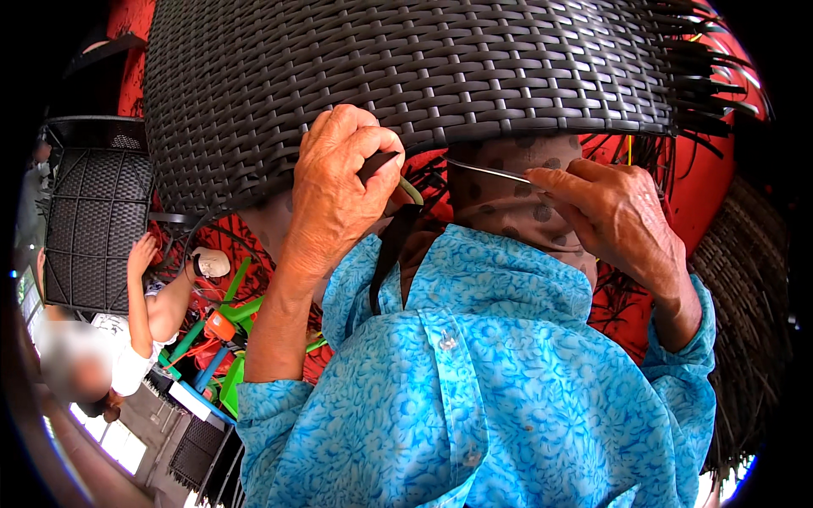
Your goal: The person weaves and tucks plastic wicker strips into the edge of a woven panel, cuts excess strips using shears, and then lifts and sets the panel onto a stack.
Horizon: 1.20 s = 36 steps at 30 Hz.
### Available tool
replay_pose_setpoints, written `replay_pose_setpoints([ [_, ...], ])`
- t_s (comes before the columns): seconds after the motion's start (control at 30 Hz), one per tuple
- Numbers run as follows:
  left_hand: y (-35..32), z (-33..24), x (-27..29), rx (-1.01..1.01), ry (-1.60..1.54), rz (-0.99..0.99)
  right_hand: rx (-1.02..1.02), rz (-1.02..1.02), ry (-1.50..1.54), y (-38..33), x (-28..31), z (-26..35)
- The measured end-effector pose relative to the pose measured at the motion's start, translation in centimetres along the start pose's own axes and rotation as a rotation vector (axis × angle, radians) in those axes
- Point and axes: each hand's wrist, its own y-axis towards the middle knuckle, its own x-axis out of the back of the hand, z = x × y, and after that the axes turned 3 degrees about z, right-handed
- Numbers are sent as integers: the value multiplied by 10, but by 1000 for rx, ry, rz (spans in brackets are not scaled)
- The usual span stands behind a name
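Observation:
A large dark woven wicker panel (423, 72) lies across the top of the view, its near edge above my lap. My left hand (339, 178) is closed at that edge, pinching a flat black strip (390, 258) whose loose end hangs down over my shirt. In my right hand (618, 207) is a thin metal tool (491, 169) with a slightly curved tip. The fingers close on it, and its tip points left, just below the panel's edge. Whatever part of the tool is inside the palm is hidden.
Loose strip ends (707, 76) stick out from the panel's right side. A red surface (622, 317) strewn with dark scraps lies beneath. At the left, another person's hand (142, 254) touches a framed wicker piece (97, 224), near green plastic parts (233, 385). Bundled strips (749, 313) sit at right.

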Motion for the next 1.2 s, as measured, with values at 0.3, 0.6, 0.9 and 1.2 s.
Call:
replay_pose_setpoints([
  [0.3,-1,-2,3,-22,53,36,-26,-112,95,-3,10,9],
  [0.6,2,-2,0,-14,51,11,11,12,-82,10,29,17],
  [0.9,2,-5,-1,-23,90,-25,-17,49,-211,16,36,23],
  [1.2,17,-15,15,63,143,171,-22,-64,-160,9,24,18],
])
